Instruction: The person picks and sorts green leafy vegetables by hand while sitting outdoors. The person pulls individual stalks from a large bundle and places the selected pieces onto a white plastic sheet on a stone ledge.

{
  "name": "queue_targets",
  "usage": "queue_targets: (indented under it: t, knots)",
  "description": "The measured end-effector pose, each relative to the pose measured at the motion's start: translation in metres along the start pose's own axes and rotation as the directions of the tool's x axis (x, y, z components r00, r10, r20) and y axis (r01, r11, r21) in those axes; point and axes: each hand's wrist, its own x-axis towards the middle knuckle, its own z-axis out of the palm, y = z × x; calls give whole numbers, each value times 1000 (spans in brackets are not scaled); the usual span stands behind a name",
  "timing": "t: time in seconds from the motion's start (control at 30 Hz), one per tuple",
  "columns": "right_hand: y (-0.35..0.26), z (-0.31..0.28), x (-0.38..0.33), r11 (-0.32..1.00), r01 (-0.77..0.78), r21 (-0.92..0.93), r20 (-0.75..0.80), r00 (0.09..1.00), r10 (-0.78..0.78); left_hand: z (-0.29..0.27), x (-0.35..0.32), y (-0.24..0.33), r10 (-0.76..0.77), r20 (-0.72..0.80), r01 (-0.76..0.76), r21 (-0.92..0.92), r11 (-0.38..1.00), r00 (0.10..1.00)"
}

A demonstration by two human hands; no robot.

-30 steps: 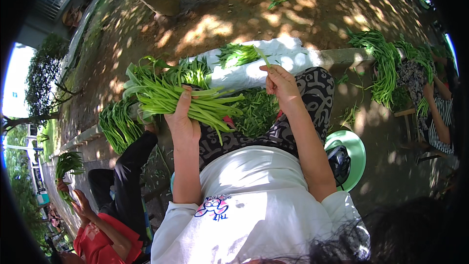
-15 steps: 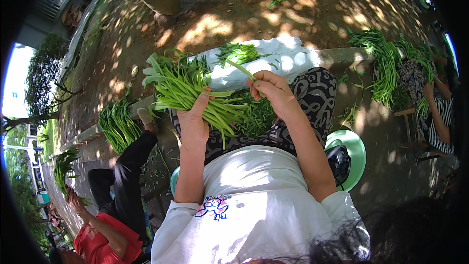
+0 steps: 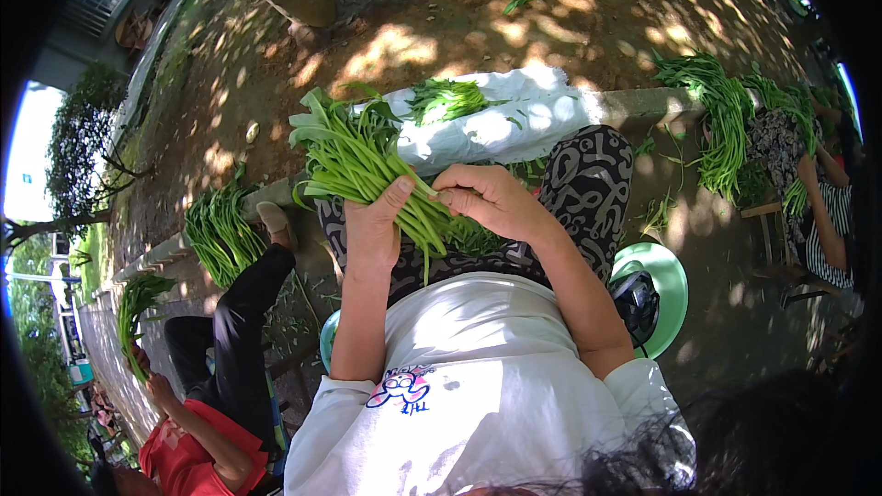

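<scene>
My left hand (image 3: 375, 231) is closed around a thick bunch of water spinach (image 3: 367, 161), its leaves pointing up and away and its pale cut stems toward my lap. The thumb presses over the stems. At the bunch's right side, my right hand (image 3: 496, 204) is closed in a pinch, its fingertips on a stem at the edge of the bunch. Those fingertips partly cover the stem. Below both hands, loose green pieces (image 3: 476, 237) lie on my lap over the dark patterned trousers (image 3: 588, 179).
Ahead, a white sheet (image 3: 542, 115) on a low kerb carries a small pile of greens (image 3: 446, 99). More greens hang at left (image 3: 220, 237) and right (image 3: 721, 124). A green basin (image 3: 675, 289) sits by my right hip. Co-workers sit on both sides; the left one holds greens (image 3: 136, 312).
My right hand has moved left and down to the bunch; the single stem it held up is no longer seen raised. The bunch has tilted more upright. The left co-worker's greens moved right.
</scene>
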Motion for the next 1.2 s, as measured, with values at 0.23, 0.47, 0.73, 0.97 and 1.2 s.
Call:
queue_targets:
  t: [0.23,0.47,0.73,0.97,1.2]
  knots:
    - [4,3,3,988,23,-150,-40,999,-29,0,-1,3,11,-15,-12,-53,999,1000]
    - [9,13,8,944,-122,306,-202,961,189,16,-6,0,124,-33,-127,-84,988,992]
    - [22,19,13,540,-71,839,-196,885,422,19,-7,-3,128,20,-128,21,992,992]
    - [43,-34,3,840,-147,522,-340,867,363,22,-9,7,126,75,-124,-35,992,989]
    - [55,-36,2,867,-29,-498,-457,858,-234,18,-7,-1,91,17,-91,-21,996,996]
